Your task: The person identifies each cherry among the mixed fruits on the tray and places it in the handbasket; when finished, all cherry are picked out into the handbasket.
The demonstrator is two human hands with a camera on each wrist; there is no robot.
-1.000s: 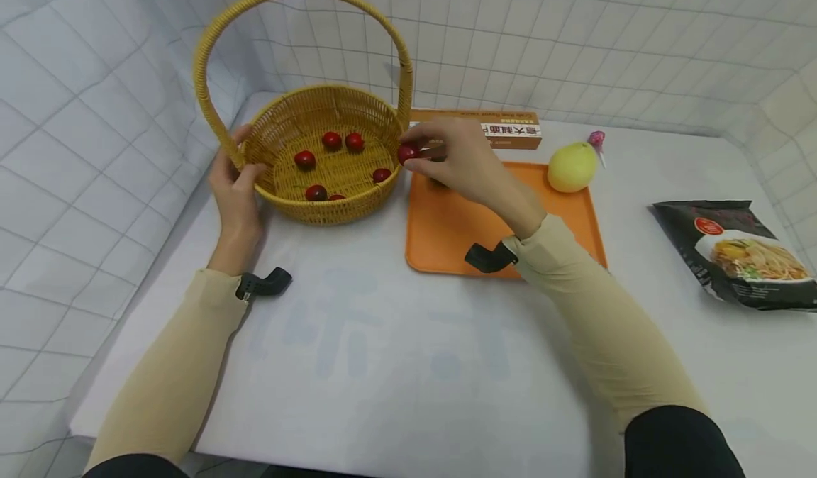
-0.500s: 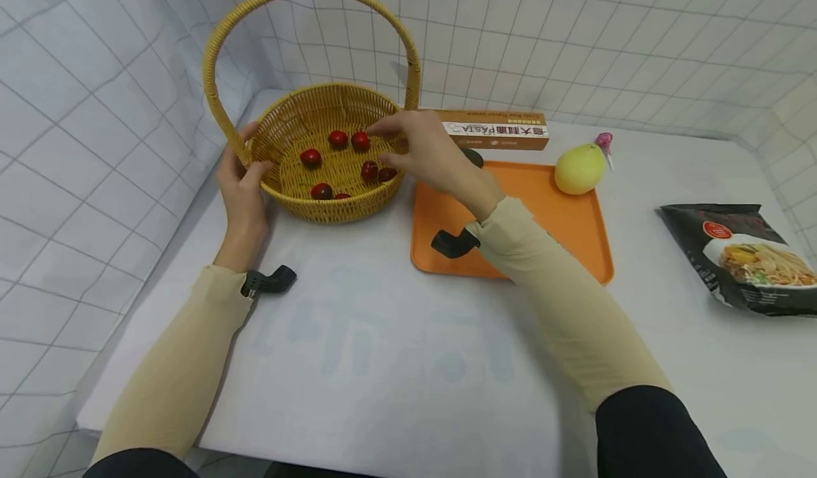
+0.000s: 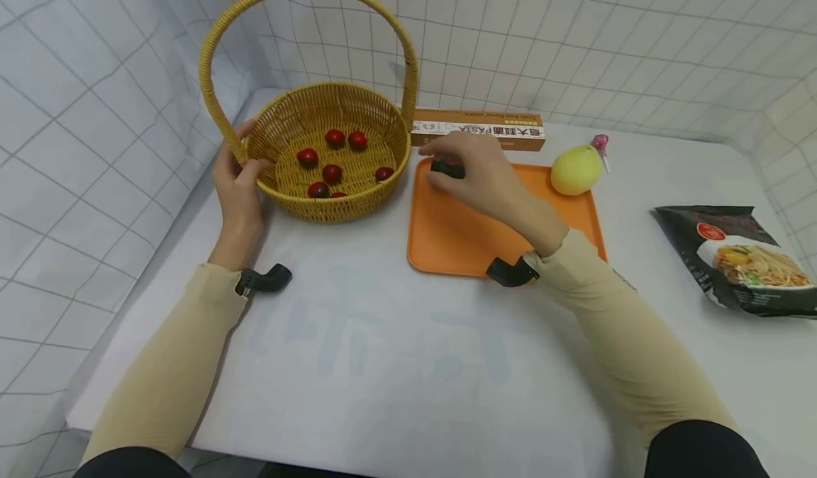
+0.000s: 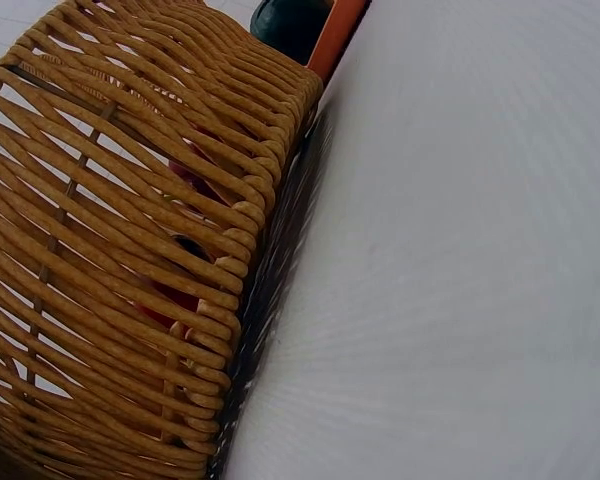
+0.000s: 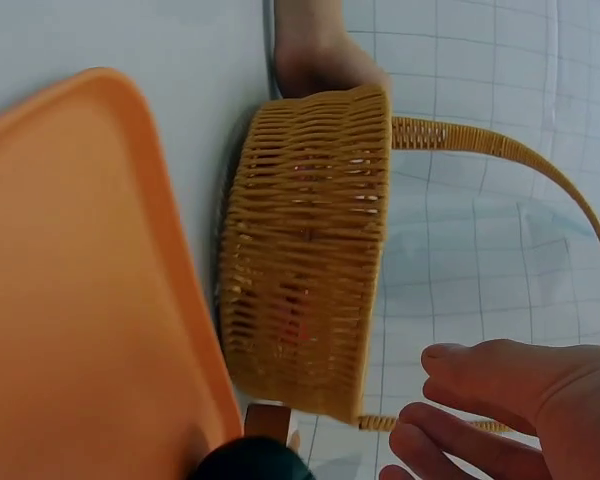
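Observation:
My left hand (image 3: 237, 194) grips the left rim of a yellow wicker basket (image 3: 341, 212) near the foot of its tall handle. Several dark red cherries (image 3: 308, 157) lie on the basket's bottom. My right hand (image 3: 491, 180) hovers over the orange tray (image 3: 459, 244), right of the basket. A dark green rounded thing (image 3: 449, 169) shows between its thumb and fingers in the head view. The right wrist view shows that green thing (image 5: 252, 462) below the hand and apart from it, with the right hand's fingers (image 5: 490, 375) loosely bent around nothing.
A brown pasta box (image 3: 510, 129) lies behind the tray. A yellow-green pear-like fruit (image 3: 576, 170) rests at the tray's right back corner, beside a pink-wrapped lollipop (image 3: 600, 145). A black noodle packet (image 3: 740, 258) lies at the far right. Tiled sheets rise behind and left.
My right hand has dropped a cherry into the basket, then moved back right over the tray. The released cherry has shifted left among the others. My left hand keeps its grip on the basket.

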